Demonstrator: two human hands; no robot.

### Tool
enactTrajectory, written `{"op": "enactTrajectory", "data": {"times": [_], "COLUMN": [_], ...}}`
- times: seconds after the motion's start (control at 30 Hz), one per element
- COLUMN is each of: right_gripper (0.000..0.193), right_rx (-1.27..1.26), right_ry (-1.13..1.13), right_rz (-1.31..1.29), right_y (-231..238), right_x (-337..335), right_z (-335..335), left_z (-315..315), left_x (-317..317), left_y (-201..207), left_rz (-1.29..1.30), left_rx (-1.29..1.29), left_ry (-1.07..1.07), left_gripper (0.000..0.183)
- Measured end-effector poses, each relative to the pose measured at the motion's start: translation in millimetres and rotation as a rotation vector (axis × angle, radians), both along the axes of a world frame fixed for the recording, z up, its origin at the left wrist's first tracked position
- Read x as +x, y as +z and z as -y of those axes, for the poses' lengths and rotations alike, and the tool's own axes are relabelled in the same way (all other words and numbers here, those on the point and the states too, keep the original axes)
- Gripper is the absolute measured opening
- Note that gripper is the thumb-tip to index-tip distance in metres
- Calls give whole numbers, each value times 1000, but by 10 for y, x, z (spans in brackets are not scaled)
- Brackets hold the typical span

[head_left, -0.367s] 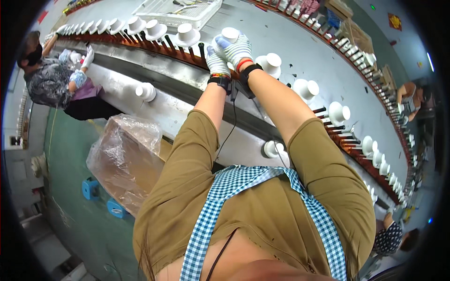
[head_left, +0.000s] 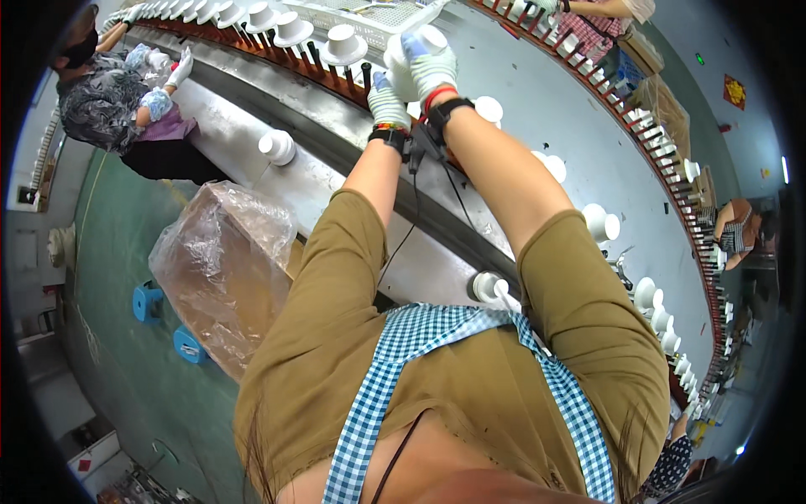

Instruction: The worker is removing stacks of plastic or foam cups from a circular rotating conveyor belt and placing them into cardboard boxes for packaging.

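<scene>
A white cup-shaped piece with a wide flange (head_left: pixel 400 70) is tilted over the row of pegs in front of me. My right hand (head_left: pixel 433 69), in a striped glove, is closed around its far right side. My left hand (head_left: pixel 388 104), gloved the same way, is closed at the near left edge of the flange, with some fingers hidden. A bare black-tipped peg (head_left: pixel 366 77) stands just left of that hand. Left of it, a similar white piece (head_left: pixel 342 45) sits on its peg, first in a long row. Another white piece (head_left: pixel 489 110) lies right of my right wrist.
A white mesh tray (head_left: pixel 369 34) lies beyond the row. A stack of white pieces (head_left: pixel 277 147) stands on the metal ledge at left, above a plastic-lined carton (head_left: pixel 222 269). A co-worker (head_left: pixel 101 101) works at far left. Another pegged row (head_left: pixel 625 126) curves along the right.
The white piece and my right hand have moved slightly away and to the right, and the piece is tilted more. The whole view has shifted a little. My left hand stays near the peg.
</scene>
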State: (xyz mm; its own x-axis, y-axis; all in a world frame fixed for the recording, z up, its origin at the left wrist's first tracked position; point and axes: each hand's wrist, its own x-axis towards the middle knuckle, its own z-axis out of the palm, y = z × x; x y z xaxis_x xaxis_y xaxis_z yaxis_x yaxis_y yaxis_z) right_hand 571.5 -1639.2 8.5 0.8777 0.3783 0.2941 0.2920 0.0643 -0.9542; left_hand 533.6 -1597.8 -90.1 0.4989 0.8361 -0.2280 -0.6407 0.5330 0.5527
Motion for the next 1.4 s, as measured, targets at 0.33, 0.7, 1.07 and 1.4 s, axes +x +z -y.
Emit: {"op": "enactTrajectory", "data": {"times": [0.33,0.7,1.07,1.4], "right_gripper": [33,48,45,34], "right_rx": [177,58,-35,-43], "right_ry": [312,-39,313,363], "right_rz": [36,-82,-543,-334], "right_y": [667,1167,259,330], "right_x": [-786,222,895,408], "right_z": [1971,4746,5061,5185], "left_z": [-701,108,4048,3942], "left_x": [-658,-699,-34,-15], "left_y": [235,999,538,48], "left_rz": [-874,-716,-247,-48], "left_rx": [1772,1672,1413,1056], "left_ry": [417,289,-911,-845], "left_gripper": [44,31,37,37]}}
